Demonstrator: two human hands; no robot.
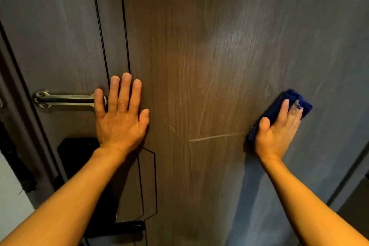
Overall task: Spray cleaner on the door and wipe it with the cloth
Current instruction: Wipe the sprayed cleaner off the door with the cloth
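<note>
Wood-grain door (199, 66) fills the view, left hand (119, 118) spread flat on it beside the metal latch (63, 99), right hand (279, 128) pressing the blue cloth (303, 104) with straight fingers, bare panel between them.

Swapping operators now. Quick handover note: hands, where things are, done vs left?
Left hand: flat, fingers straight, pressed on the door beside the metal latch bar.
Right hand: presses the folded blue cloth on the door's right part, thumb on the cloth's edge.
Spray bottle: not in view.
Done: wet wipe streaks cover the middle panel.
Left: a pale streak between the hands, probably cleaner; the area around the black lock shows no streaks.
</note>
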